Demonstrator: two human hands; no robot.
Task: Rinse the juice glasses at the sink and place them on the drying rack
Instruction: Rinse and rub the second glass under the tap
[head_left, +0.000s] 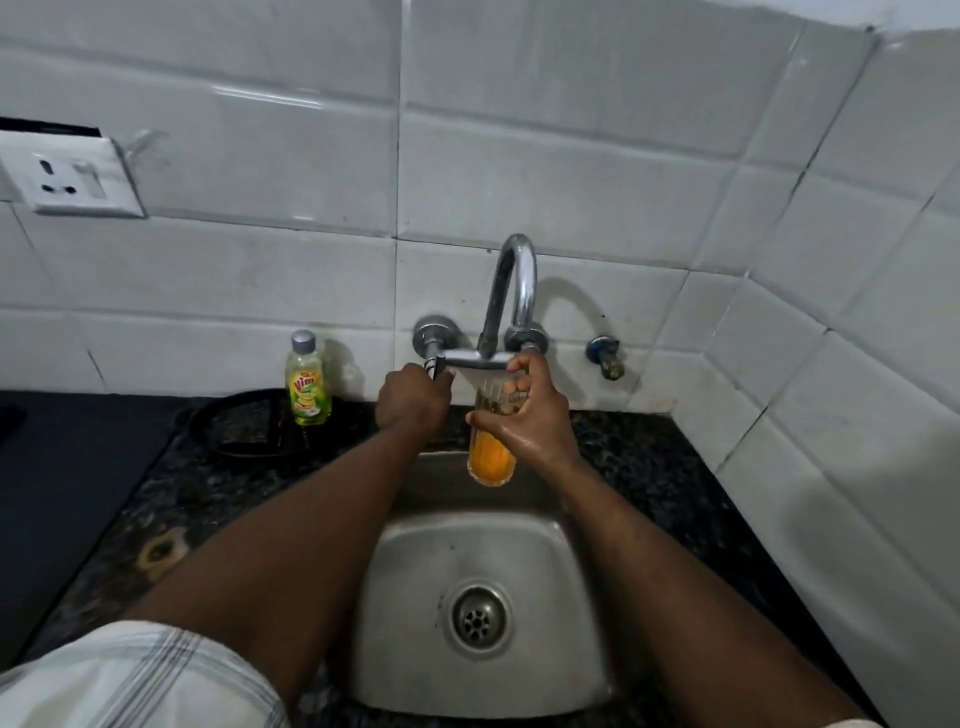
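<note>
Your right hand (524, 415) gripped a juice glass (491, 447) holding orange liquid over the sink (550, 561); your left hand (410, 397) closed on the tap handle (434, 366).

Glossy white rectangular wall tiles (519, 156) cover the back wall and meet a second tiled wall in a corner on the right. A white plastic socket-and-switch plate (67, 176) sits on the tiles at the far left. Below runs a dark speckled granite desk (649, 467), with a matte black flat surface (67, 467) on its left part. Soft light glints off the tiles.
</note>
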